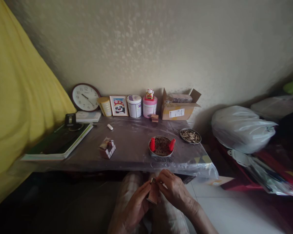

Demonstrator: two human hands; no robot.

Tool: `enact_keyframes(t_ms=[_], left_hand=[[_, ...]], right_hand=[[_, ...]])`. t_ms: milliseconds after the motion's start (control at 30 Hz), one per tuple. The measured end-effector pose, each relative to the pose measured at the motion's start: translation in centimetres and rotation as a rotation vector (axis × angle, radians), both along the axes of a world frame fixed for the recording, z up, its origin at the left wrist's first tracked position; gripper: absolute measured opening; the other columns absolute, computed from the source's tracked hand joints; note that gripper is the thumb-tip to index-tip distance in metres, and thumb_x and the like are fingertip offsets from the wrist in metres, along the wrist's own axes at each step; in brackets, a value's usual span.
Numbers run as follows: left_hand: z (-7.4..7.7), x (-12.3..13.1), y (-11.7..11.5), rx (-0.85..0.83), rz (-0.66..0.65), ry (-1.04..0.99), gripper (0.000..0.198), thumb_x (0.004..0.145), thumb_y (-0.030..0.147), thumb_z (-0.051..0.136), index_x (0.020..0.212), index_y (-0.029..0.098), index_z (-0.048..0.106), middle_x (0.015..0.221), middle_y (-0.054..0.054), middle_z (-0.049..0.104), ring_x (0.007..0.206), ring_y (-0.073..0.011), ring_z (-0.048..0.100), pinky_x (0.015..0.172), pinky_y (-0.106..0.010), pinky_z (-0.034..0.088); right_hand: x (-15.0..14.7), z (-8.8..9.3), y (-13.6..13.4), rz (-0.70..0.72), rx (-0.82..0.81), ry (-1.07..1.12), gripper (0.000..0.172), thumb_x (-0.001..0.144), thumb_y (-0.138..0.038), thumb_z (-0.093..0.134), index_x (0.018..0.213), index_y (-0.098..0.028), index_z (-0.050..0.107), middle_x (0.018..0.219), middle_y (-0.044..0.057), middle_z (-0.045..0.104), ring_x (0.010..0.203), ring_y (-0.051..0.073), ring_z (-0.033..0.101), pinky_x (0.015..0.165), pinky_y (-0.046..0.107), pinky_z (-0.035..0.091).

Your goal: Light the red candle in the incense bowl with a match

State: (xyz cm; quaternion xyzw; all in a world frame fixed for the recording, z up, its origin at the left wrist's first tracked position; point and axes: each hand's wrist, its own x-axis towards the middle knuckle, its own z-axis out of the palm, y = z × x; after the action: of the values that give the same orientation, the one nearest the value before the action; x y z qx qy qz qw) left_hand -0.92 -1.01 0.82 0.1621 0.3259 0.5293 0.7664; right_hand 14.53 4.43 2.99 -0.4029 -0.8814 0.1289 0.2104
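Above my lap, just in front of the table edge, my left hand (pixel 139 202) is closed around a small brownish-pink block-like piece (pixel 153 194) with a pale, shiny bit at its top. My right hand (pixel 171 187) is at the upper end of that piece, its fingers bent and pinched together; whatever they grip is hidden. Beyond my hands on the table stands a round dish (pixel 161 146) of dark brown bits, with two red cone-shaped pieces (pixel 171 145) upright in it. A plate of thin pale sticks (pixel 190 136) lies to its right.
Left on the table are a small white-and-brown box (pixel 107 148), a white stub (pixel 110 127) and a green book (pixel 58 143). Along the wall stand a clock (pixel 86 97), a picture frame (pixel 119 106), tubs (pixel 134 106) and an open carton (pixel 179 110). Plastic bags (pixel 241 128) sit right.
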Motion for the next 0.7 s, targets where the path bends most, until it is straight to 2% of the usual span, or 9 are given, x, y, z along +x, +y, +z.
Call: enact_keyframes(t_ms=[200,467,600,700], left_hand=[[-0.8,-0.2,0.2,-0.035,0.030,0.064,0.031,0.073,0.030,0.077,0.101,0.020,0.075,0.098,-0.009,0.074,0.080,-0.0205,0.066,0.062,-0.028,0.050],[-1.5,-0.6,0.1,-0.006,-0.026,0.138,0.036,0.080,0.031,0.070,0.115,0.023,0.069,0.119,-0.011,0.070,0.095,-0.0255,0.066,0.065,-0.031,0.052],[-1.8,-1.0,0.1,0.023,-0.037,0.182,0.038,0.083,0.031,0.065,0.121,0.023,0.065,0.125,-0.011,0.067,0.093,-0.0242,0.067,0.065,-0.031,0.051],[-1.7,-1.1,0.2,0.037,-0.042,0.166,0.040,0.085,0.031,0.063,0.124,0.023,0.062,0.124,-0.011,0.068,0.091,-0.0239,0.068,0.064,-0.030,0.051]], right_hand=[[-0.1,0.3,0.2,-0.024,-0.032,-0.035,0.011,0.087,-0.010,0.054,0.083,-0.019,0.058,0.084,0.004,0.063,0.076,0.018,0.063,0.068,0.028,0.049],[-0.1,1.2,0.2,-0.003,-0.076,-0.117,0.008,0.088,-0.012,0.054,0.084,-0.017,0.059,0.087,0.007,0.065,0.079,0.021,0.063,0.073,0.032,0.050],[-0.1,1.2,0.2,0.004,-0.096,-0.110,0.005,0.087,-0.015,0.055,0.084,-0.017,0.059,0.087,0.007,0.066,0.079,0.022,0.064,0.070,0.031,0.050],[0.2,1.1,0.4,-0.061,-0.146,-0.046,0.007,0.085,-0.013,0.054,0.082,-0.017,0.059,0.080,0.005,0.066,0.073,0.020,0.064,0.066,0.030,0.047]])
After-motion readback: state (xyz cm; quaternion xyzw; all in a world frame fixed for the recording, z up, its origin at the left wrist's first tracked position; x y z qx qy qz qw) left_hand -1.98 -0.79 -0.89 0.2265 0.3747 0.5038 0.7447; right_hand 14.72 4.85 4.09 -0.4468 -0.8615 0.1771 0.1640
